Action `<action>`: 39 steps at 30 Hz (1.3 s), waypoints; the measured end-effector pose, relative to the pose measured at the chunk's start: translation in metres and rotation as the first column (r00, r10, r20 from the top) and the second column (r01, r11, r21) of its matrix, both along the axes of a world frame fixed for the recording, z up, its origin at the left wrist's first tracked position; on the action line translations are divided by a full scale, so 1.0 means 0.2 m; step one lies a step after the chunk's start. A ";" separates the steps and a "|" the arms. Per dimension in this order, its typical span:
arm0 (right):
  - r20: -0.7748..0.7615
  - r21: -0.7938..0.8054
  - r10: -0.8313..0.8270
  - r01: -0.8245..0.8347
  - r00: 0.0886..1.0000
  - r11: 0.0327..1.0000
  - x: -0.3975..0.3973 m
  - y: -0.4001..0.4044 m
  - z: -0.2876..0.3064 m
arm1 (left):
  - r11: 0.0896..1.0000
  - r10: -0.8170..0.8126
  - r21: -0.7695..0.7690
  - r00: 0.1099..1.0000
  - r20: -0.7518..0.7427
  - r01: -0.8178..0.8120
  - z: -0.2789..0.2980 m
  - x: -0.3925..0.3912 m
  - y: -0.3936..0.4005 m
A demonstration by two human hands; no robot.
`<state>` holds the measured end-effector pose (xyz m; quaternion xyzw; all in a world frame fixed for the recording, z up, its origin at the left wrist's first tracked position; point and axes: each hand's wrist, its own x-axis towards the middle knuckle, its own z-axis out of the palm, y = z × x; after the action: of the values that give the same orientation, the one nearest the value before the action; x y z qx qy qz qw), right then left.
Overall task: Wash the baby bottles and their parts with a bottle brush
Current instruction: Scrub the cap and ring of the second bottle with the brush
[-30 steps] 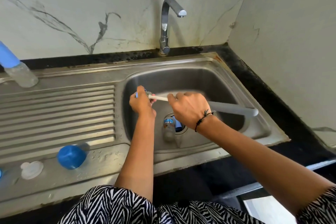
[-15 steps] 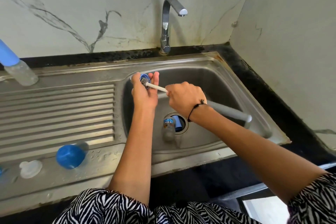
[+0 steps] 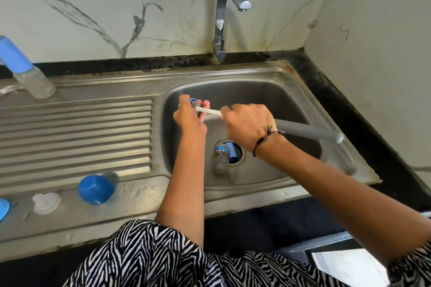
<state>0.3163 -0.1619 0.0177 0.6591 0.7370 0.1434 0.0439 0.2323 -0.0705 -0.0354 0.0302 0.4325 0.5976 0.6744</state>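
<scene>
Over the sink basin point(image 3: 279, 91), my left hand point(image 3: 190, 115) grips a small blue bottle ring point(image 3: 192, 100). My right hand point(image 3: 248, 128) grips the bottle brush point(image 3: 307, 131) by its shaft, its grey handle sticking out to the right. The bristle head is pushed into the ring. A clear baby bottle point(image 3: 220, 158) with a blue printed label lies on the basin floor beside the drain, with a blue part point(image 3: 232, 152) next to it.
On the drainboard point(image 3: 74, 133) lie a blue cap point(image 3: 96, 189), a clear teat point(image 3: 46, 202) and another blue piece point(image 3: 3, 208) at the left edge. A blue-capped bottle point(image 3: 25, 70) stands at back left. The tap point(image 3: 221, 21) rises behind the basin, not running.
Both hands rose from low in the basin toward its back left, carrying ring and brush. The brush stays in the ring.
</scene>
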 end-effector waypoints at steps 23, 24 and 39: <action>-0.694 -0.675 -0.634 -0.003 0.340 0.737 0.12 0.18 0.11 | 0.976 -0.135 0.209 0.914 0.382 0.056 0.06 -0.02 -0.04; -0.673 -0.711 -0.665 -0.035 0.323 0.703 0.12 0.17 0.10 | 0.980 -0.127 0.186 0.927 0.353 0.063 0.05 -0.02 -0.04; -0.151 0.178 -0.016 0.043 0.988 0.983 0.11 -0.06 -0.04 | 0.991 -0.135 -0.044 0.974 -0.181 0.129 -0.05 -0.12 0.07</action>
<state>0.3384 -0.1732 0.0102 0.6800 0.7124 0.1592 -0.0691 0.2081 -0.0562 -0.0446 0.1031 0.4995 0.5392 0.6702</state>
